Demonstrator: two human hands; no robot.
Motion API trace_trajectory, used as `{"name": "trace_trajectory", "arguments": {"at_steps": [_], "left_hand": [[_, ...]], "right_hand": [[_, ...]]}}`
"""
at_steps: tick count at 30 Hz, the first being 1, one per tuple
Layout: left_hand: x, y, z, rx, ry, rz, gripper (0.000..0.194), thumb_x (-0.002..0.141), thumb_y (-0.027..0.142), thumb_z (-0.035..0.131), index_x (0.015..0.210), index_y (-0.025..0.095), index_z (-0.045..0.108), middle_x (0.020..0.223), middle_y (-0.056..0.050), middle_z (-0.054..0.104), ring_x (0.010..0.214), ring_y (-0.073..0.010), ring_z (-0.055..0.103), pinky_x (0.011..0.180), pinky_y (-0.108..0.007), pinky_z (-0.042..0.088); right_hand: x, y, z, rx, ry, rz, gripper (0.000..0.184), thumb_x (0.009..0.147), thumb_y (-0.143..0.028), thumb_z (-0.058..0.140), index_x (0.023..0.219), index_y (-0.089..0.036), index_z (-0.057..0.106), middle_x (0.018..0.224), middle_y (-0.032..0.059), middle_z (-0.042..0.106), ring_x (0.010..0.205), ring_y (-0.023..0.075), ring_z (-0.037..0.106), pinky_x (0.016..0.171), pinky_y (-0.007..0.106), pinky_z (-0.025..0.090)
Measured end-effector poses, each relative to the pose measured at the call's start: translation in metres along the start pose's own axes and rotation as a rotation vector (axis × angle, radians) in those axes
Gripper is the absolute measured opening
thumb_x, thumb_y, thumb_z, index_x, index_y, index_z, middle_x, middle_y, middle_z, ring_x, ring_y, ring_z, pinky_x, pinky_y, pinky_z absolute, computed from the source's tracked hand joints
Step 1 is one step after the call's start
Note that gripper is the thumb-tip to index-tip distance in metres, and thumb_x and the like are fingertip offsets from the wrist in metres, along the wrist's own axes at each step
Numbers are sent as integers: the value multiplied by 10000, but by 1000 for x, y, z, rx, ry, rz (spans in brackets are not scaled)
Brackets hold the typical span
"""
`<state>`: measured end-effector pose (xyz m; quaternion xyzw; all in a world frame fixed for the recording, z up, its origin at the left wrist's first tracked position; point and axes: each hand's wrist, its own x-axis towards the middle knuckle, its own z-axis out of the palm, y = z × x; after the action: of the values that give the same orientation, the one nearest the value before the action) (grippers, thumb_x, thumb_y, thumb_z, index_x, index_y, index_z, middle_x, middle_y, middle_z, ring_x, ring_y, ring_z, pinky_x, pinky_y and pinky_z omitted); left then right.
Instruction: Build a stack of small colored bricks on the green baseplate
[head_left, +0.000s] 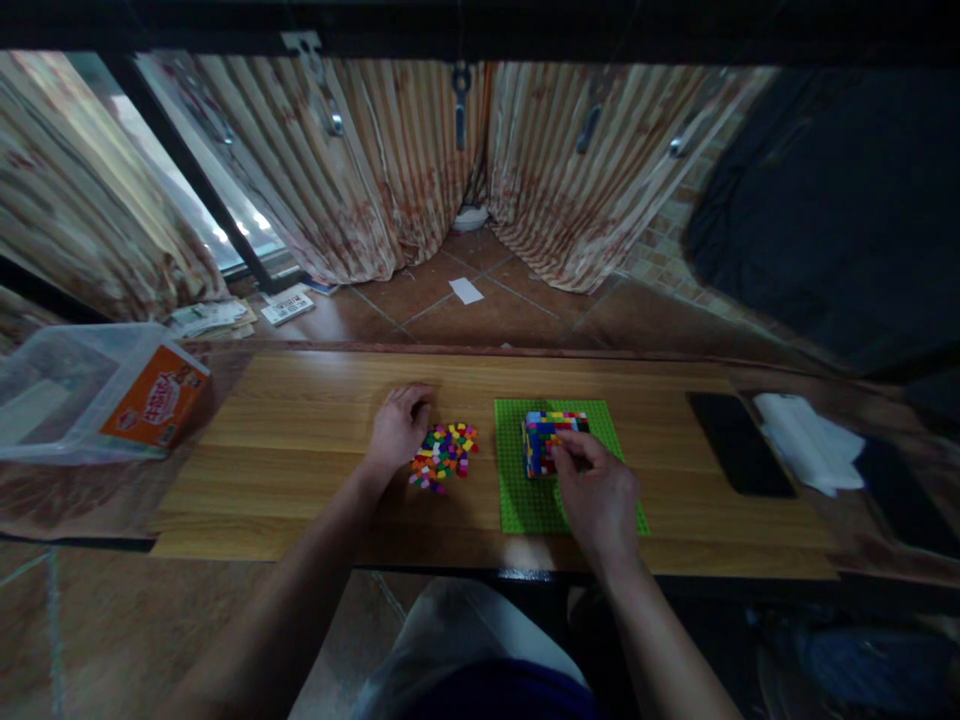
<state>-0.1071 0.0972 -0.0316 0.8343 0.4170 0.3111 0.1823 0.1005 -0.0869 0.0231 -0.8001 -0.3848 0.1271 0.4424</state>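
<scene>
My right hand (600,490) is over a green studded baseplate (525,510), its thumb and fingertips pinched at the structure's near side. A small toy brick (556,441), apparently orange, shows at those fingertips. On the baseplate stands a low hollow block structure (534,445) of many colours with stepped walls; my fingers hide part of its right side. My left hand (401,425) rests on the table at the upper left of a loose pile of small coloured bricks (444,455). Its fingers are loosely curled and a little apart, with nothing visible in them.
The wooden table (300,430) carries a dark flat phone-like slab (739,440) on the right, beside white tissue packs (806,440). A clear plastic bin (82,380) with an orange label stands at the left. Striped curtains (420,170) hang beyond the table.
</scene>
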Motion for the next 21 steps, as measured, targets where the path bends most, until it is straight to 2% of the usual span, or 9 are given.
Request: {"name": "trace_trajectory", "arguments": {"at_steps": [9,13,15,17,19,21], "left_hand": [[0,3,0,-8,-1,-17,234,854,171,493,1019,178,659,1076,-81,699,1052,-234,622,978,-413,494],[0,4,-5,-43,-3,-35,239,912,256,470,1041,182,656,1080,-82,705,1051,-228,630,977,-412,500],[-3,5,-8,-73,-19,-51,286,944,318,437,1075,179,650,1109,-86,703,1072,-226,630,987,-414,500],[-9,8,-12,-100,-48,-58,347,966,369,402,1127,172,638,1165,-94,688,1121,-227,617,1011,-417,490],[-16,14,-13,-118,-85,-44,399,979,403,371,1182,165,619,1217,-103,668,1168,-229,597,1036,-421,474],[-24,21,-13,-133,-120,-12,428,990,413,342,1222,164,602,1238,-108,657,1194,-226,582,1055,-423,458]], "right_hand": [[7,1,0,-34,-9,-19,210,821,-313,580,970,-208,683,826,65,749,729,231,694,694,370,520],[2,0,-1,-79,8,-60,174,853,-306,560,956,-231,678,837,59,742,718,232,689,682,380,524],[-7,-6,2,-77,48,-152,184,888,-300,525,962,-232,680,890,68,737,777,229,687,719,384,531],[-17,-15,10,-46,44,-322,205,920,-259,485,974,-224,680,943,74,724,856,214,675,790,372,531],[-25,-23,24,-28,-67,-466,231,930,-190,454,997,-214,674,951,71,709,883,193,661,822,345,526],[-29,-28,42,-64,-174,-499,272,919,-130,427,1036,-202,661,969,77,691,910,195,648,835,339,521]]}}
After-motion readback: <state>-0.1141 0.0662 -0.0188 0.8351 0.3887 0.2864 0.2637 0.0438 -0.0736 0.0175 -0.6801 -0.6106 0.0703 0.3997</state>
